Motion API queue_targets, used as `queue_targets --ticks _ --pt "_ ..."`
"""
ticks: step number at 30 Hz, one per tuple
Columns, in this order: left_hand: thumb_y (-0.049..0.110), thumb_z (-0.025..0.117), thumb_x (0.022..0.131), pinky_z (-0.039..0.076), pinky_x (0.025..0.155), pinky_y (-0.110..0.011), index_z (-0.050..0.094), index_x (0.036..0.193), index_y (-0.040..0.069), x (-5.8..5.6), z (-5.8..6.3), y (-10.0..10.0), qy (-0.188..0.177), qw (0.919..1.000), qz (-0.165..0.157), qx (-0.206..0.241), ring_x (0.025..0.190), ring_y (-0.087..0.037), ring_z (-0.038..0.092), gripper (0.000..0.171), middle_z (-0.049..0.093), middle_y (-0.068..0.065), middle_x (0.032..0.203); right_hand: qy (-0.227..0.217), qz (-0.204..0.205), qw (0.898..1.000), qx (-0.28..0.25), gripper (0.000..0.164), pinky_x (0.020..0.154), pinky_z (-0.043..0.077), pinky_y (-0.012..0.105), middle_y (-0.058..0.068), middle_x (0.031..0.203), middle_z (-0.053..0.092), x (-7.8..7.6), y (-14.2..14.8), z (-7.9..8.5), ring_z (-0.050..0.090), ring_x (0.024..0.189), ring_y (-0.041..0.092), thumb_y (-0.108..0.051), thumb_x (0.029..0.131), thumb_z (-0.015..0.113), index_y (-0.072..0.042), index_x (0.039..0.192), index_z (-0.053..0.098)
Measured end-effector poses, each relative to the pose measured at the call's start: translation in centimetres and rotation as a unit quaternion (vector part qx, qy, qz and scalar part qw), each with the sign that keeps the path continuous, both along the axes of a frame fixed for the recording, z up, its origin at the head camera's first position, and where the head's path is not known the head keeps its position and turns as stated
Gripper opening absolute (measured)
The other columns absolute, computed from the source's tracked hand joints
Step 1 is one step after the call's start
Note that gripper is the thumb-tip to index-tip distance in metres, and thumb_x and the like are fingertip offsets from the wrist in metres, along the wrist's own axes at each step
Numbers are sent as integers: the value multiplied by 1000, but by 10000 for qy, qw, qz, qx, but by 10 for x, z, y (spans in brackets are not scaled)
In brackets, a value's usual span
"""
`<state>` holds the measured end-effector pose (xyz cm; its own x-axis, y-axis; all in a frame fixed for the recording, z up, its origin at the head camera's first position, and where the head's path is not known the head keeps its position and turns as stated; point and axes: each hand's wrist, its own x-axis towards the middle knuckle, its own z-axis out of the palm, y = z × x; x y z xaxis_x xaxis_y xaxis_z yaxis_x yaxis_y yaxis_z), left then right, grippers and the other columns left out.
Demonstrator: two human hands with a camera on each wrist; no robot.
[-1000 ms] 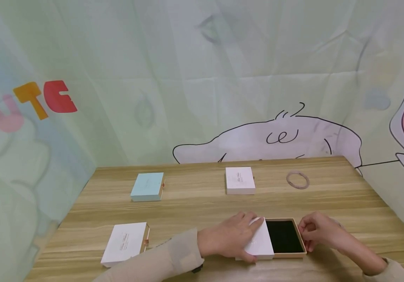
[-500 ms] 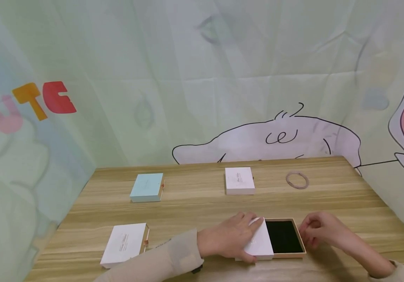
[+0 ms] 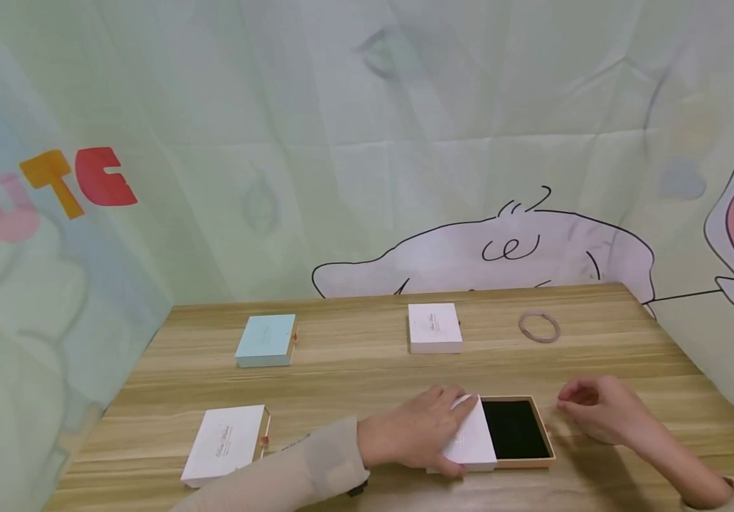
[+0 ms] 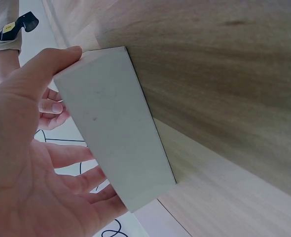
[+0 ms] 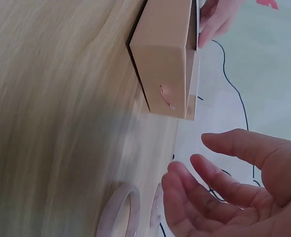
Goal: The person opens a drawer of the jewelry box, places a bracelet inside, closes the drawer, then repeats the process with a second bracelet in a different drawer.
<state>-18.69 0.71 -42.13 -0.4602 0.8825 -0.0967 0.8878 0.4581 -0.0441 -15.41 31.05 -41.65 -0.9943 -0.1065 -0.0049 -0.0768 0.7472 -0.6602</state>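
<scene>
A white slide-out box (image 3: 474, 442) lies near the front of the table, its tan drawer (image 5: 160, 69) pulled part way out to the right. Black lining (image 3: 516, 430) fills the exposed part of the drawer. My left hand (image 3: 415, 430) grips the white sleeve from the left, thumb along the near side and fingers over the top toward the far side. In the left wrist view the sleeve's plain end (image 4: 111, 128) faces the palm. Just right of the drawer, my right hand (image 3: 607, 412) is held above the table, fingers loosely curled around nothing. A small ribbon tab (image 5: 166, 97) shows on the drawer's front.
Behind the worked box are another white box (image 3: 434, 328) and a greyish-pink bangle (image 3: 540, 326). A light blue box (image 3: 267, 340) stands at the back left. One more white box (image 3: 225, 444) sits front left, partly behind the left sleeve. A printed curtain (image 3: 245, 178) borders the table (image 3: 341, 377).
My right hand has let go of the drawer's ribbon end and drawn away to the right and up. The left hand and the part-open box have stayed in place.
</scene>
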Motion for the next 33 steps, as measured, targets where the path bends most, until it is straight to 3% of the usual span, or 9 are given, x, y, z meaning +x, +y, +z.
queue_targets --ticks 6,14,20,29,33 --pt "66 65 85 32 107 -23 34 153 2 0 0 0 -46 10000 14 18 124 -16 43 98 41 -10 145 385 -23 9990 215 17 66 50 30 12 91 71 -1 8 -1 64 79 23 -4 84 76 5 97 71" --pt "66 64 86 32 107 -23 34 153 2 0 1 0 -32 10000 -5 -40 124 -17 44 98 41 -10 146 874 -91 9941 633 39 77 49 54 26 105 66 0 20 -8 60 93 43 -8 76 84 9 107 68" --pt "66 64 86 32 107 -23 33 154 2 -1 0 0 -54 10000 -7 -41 123 -17 44 98 40 -10 146 800 -84 9928 891 59 83 44 67 35 112 57 3 28 -13 53 104 53 -13 72 88 14 117 61" --pt "66 65 85 34 105 -22 33 154 3 0 1 0 -135 9999 79 -21 122 -16 45 99 40 -10 146 760 -33 9870 1419 79 76 45 57 31 107 57 5 35 -20 53 95 44 -25 59 95 16 118 60" --pt "66 66 85 34 105 -22 33 154 3 0 1 0 -148 9999 77 -13 121 -16 45 99 40 -10 146 702 -27 9856 1538 80 75 44 58 32 106 57 6 36 -22 52 94 43 -29 58 95 15 116 62"
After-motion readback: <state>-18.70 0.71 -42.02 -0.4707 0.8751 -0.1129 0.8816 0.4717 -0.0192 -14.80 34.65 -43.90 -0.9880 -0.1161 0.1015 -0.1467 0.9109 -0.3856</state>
